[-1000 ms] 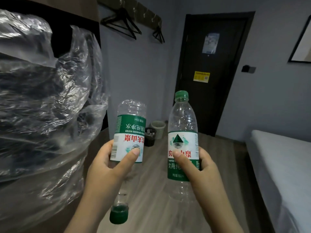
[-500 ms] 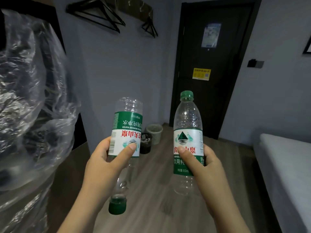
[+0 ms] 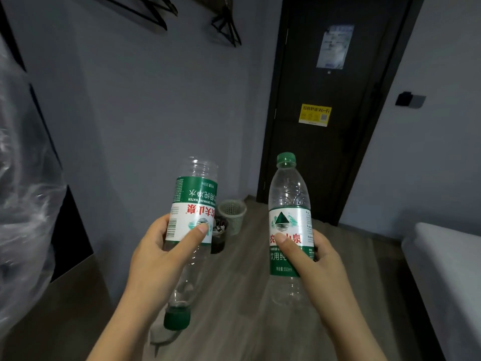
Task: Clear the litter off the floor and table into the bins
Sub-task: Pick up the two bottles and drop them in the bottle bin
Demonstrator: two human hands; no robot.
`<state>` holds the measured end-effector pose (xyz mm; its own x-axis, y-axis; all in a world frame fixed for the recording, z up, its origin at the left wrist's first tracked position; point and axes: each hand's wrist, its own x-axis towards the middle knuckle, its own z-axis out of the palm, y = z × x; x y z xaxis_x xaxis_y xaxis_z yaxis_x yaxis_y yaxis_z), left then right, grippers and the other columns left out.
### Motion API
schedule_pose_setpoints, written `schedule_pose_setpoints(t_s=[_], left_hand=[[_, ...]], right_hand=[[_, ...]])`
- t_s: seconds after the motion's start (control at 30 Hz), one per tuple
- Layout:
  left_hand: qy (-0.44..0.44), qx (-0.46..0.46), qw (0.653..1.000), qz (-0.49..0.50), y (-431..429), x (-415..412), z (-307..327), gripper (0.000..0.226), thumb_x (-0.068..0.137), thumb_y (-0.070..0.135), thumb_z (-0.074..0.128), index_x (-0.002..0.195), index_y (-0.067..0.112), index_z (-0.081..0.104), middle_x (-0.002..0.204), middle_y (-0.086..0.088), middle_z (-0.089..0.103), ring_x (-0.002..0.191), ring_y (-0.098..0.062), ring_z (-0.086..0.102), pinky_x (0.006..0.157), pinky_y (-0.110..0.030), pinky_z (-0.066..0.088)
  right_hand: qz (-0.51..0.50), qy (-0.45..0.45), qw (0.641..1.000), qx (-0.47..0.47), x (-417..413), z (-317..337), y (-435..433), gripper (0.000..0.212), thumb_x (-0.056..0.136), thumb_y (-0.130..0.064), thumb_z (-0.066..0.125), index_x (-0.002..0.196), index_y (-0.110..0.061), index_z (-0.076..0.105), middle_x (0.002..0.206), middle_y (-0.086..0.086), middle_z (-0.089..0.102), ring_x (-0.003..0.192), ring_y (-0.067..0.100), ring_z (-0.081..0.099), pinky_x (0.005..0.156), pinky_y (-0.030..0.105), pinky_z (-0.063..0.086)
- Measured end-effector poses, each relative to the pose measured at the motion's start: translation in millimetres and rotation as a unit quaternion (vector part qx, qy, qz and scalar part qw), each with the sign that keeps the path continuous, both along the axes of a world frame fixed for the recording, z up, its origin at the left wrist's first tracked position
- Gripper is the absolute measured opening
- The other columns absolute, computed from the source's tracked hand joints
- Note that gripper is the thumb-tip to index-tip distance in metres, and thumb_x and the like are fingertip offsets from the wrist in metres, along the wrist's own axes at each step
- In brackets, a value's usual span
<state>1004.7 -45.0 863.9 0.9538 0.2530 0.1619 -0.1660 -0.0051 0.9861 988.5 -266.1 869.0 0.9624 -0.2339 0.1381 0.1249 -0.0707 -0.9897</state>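
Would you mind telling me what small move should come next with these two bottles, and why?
Probably walk forward toward the pale bin and dark bin by the wall: the left hand grips an upside-down bottle, the right hand an upright bottle, and both bins stand far ahead on the floor.

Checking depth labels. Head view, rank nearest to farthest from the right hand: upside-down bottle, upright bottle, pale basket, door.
1. The upright bottle: gripped by the right hand.
2. The upside-down bottle: to its left, gripped by the left hand.
3. The pale basket: on the floor ahead, past both bottles.
4. The door: far end, beyond the basket.
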Motion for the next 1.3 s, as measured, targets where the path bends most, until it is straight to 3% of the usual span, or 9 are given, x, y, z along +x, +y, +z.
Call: schedule_pose_setpoints(t_s=[0.1,0.23,0.33,0.4,0.57,0.73,0.97,1.1,1.3], left_hand=[[0.013,-0.022,1.000,0.007,12,60,4,0.050,0.053,0.060,0.075,0.098,0.041,0.067,0.090,0.005,0.074,0.075,-0.020,0.071,0.059,-0.049,0.057],[0.028,-0.024,0.999,0.013,18,128,-1,0.040,0.062,0.050,0.081,0.098,0.039,0.067,0.086,0.008,0.074,0.073,-0.017,0.072,0.056,-0.036,0.056],[0.049,-0.022,0.999,-0.002,17,170,-9,0.030,0.071,0.040,0.079,0.098,0.034,0.068,0.088,0.003,0.074,0.072,-0.022,0.071,0.058,-0.038,0.055],[0.058,-0.020,0.998,-0.006,18,201,-15,0.030,0.072,0.038,0.079,0.098,0.032,0.067,0.088,-0.001,0.074,0.065,-0.023,0.066,0.051,-0.033,0.049],[0.053,0.041,0.997,0.033,15,291,-23,0.029,0.072,0.044,0.075,0.099,0.038,0.065,0.088,0.012,0.072,0.075,-0.006,0.068,0.045,-0.016,0.048],[0.069,0.079,0.994,0.038,-7,391,-21,0.038,0.075,0.043,0.073,0.109,0.028,0.062,0.097,0.006,0.071,0.086,-0.011,0.067,0.067,-0.026,0.050],[0.092,0.096,0.989,0.071,-27,504,-32,0.033,0.075,0.044,0.072,0.104,0.032,0.063,0.091,0.010,0.071,0.077,-0.002,0.067,0.059,-0.016,0.046],[0.117,0.113,0.983,0.087,-20,559,-48,0.028,0.075,0.046,0.072,0.099,0.034,0.062,0.087,0.011,0.069,0.070,0.008,0.064,0.046,-0.007,0.043],[0.148,0.114,0.980,0.074,5,662,-75,0.036,0.076,0.047,0.072,0.106,0.032,0.061,0.093,0.011,0.068,0.079,-0.001,0.065,0.056,-0.014,0.044]], right_hand=[[0.005,0.004,1.000,-0.004,59,4,12,0.048,0.055,-0.057,0.073,0.098,-0.037,0.065,0.087,-0.013,0.073,0.077,0.004,0.071,0.056,0.014,0.052],[0.012,0.013,1.000,0.000,127,-5,25,0.049,0.056,-0.056,0.073,0.100,-0.036,0.065,0.088,-0.012,0.073,0.077,0.006,0.071,0.056,0.017,0.053],[0.025,0.030,0.999,0.004,173,-14,28,0.050,0.061,-0.052,0.076,0.105,-0.032,0.064,0.090,-0.006,0.074,0.081,0.011,0.072,0.064,0.027,0.058],[0.018,0.028,0.999,0.009,207,-20,26,0.048,0.065,-0.049,0.076,0.108,-0.032,0.063,0.093,-0.006,0.074,0.083,0.011,0.072,0.067,0.027,0.058],[0.024,0.027,0.999,0.016,304,-33,17,0.057,0.063,-0.052,0.075,0.113,-0.031,0.061,0.094,-0.007,0.074,0.082,0.008,0.071,0.061,0.020,0.054],[0.022,0.037,0.999,0.020,410,-35,-5,0.064,0.056,-0.057,0.073,0.113,-0.030,0.061,0.095,-0.004,0.073,0.079,0.008,0.071,0.064,0.027,0.057],[0.055,0.061,0.997,-0.006,537,-53,-23,0.056,0.066,-0.054,0.075,0.114,-0.026,0.062,0.095,0.001,0.072,0.082,0.015,0.071,0.069,0.036,0.060],[0.078,0.109,0.990,-0.040,598,-73,-21,0.049,0.074,-0.053,0.071,0.114,-0.027,0.060,0.097,-0.002,0.072,0.082,0.011,0.071,0.071,0.034,0.058],[0.068,0.149,0.985,-0.053,695,-96,1,0.036,0.078,-0.046,0.072,0.104,-0.023,0.065,0.098,0.002,0.072,0.089,0.020,0.070,0.085,0.049,0.056]])
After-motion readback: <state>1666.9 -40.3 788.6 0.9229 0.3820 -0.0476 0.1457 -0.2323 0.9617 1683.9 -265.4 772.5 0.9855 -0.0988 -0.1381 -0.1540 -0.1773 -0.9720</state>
